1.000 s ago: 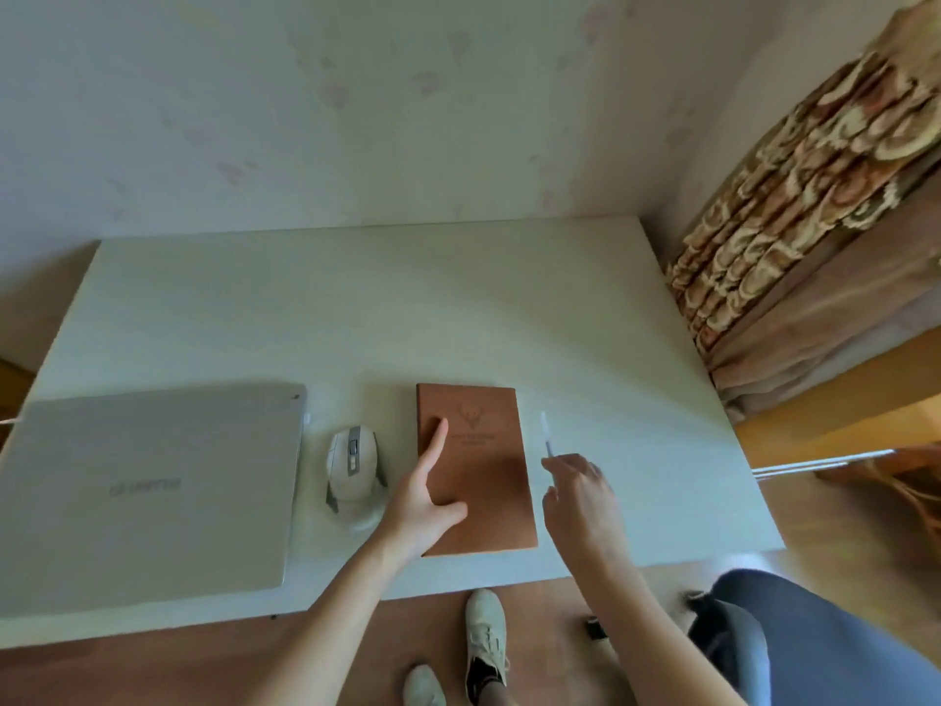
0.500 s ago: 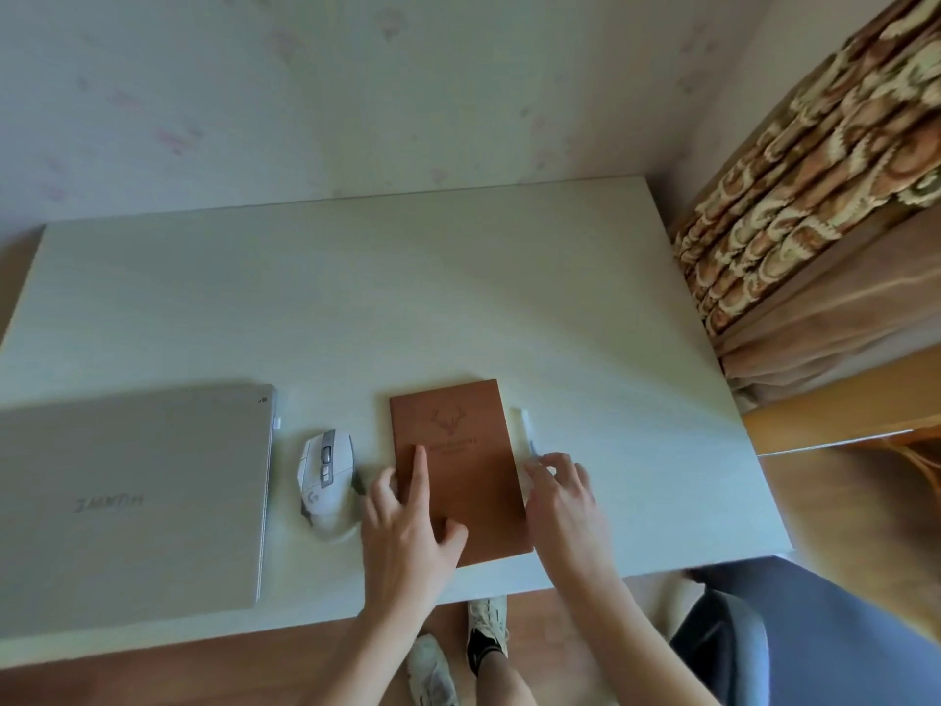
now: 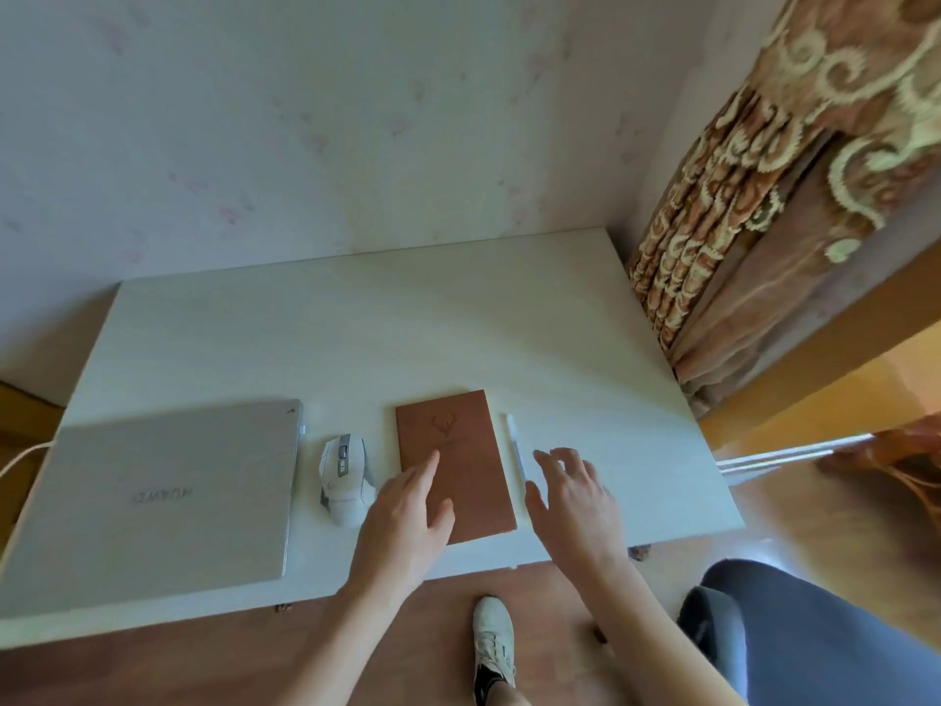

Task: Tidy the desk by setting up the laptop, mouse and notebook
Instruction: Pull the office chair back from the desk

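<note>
Brown leather-look notebook (image 3: 454, 463), flat rectangle with embossed deer-head mark, lies closed on the pale wood-grain desk (image 3: 356, 343); left hand (image 3: 407, 517) rests open over its near-left corner, fingers spread, gripping nothing. Just left of that hand sit the white-and-grey contoured mouse (image 3: 343, 479) and the shut matte silver laptop (image 3: 153, 496). Right hand (image 3: 573, 494) hovers open and empty, a slim white pen (image 3: 514, 440) lying between it and the notebook's right edge.
</note>
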